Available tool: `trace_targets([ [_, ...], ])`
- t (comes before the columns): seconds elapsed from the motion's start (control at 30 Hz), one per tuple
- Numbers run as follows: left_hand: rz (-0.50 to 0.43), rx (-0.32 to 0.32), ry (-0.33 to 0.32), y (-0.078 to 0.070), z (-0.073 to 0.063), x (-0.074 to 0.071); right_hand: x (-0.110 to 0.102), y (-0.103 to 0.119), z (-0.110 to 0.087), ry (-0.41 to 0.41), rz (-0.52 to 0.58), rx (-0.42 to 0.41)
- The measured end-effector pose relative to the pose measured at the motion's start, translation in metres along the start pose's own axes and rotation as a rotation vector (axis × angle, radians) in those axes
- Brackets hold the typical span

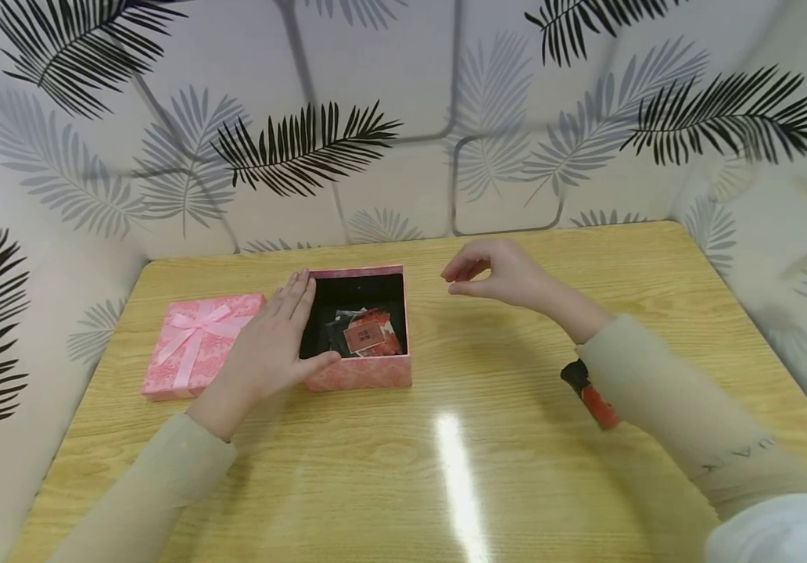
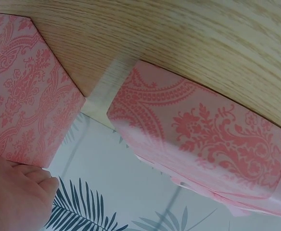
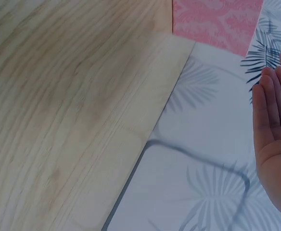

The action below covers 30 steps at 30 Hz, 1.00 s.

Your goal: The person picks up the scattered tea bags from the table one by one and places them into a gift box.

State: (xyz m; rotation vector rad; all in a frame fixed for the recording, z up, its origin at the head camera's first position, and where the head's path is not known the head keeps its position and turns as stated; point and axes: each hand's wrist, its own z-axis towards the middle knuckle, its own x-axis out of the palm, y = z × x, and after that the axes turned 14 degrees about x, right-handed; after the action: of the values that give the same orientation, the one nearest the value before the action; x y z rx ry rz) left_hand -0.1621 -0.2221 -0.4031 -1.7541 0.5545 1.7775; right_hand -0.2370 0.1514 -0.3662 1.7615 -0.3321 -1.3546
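A pink patterned box [image 1: 357, 375] stands lidless, its dark interior holding several small red and black packets [image 1: 367, 335]. My left hand [image 1: 266, 340] rests along its left wall with fingers straight and thumb at the front rim. In the left wrist view, the fingers of that hand [image 2: 20, 197] touch the wall's upper edge. To the right of the box, my right hand [image 1: 498, 274] hovers over the table, fingers bent softly towards the thumb. The right wrist view shows this hand [image 3: 275, 120] with its fingers side by side and nothing held.
The pink lid [image 1: 188, 348] with a ribbon bow lies left of the box, partly behind my left hand. Black and red packets [image 1: 592, 395] lie on the wooden table [image 1: 375, 469], partly hidden by my right sleeve. A leaf-patterned wall covering [image 1: 403, 94] rises behind the table.
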Motion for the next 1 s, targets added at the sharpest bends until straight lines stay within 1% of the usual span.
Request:
trace_targets([
  [0.33,-0.006,-0.007,0.003,-0.002,0.000,-0.001,-0.028,-0.026,-0.031,-0.077,-0.006,0.022],
  [0.57,-0.004,-0.004,-0.006,-0.002,0.000,-0.001,-0.046,-0.040,-0.054,-0.118,-0.042,0.075],
  [0.8,-0.003,-0.002,-0.014,0.000,-0.001,0.001,-0.058,-0.059,-0.076,-0.166,-0.076,0.090],
  [1.0,-0.004,-0.005,-0.011,-0.001,0.000,0.001,-0.066,-0.076,-0.096,-0.194,-0.111,0.132],
])
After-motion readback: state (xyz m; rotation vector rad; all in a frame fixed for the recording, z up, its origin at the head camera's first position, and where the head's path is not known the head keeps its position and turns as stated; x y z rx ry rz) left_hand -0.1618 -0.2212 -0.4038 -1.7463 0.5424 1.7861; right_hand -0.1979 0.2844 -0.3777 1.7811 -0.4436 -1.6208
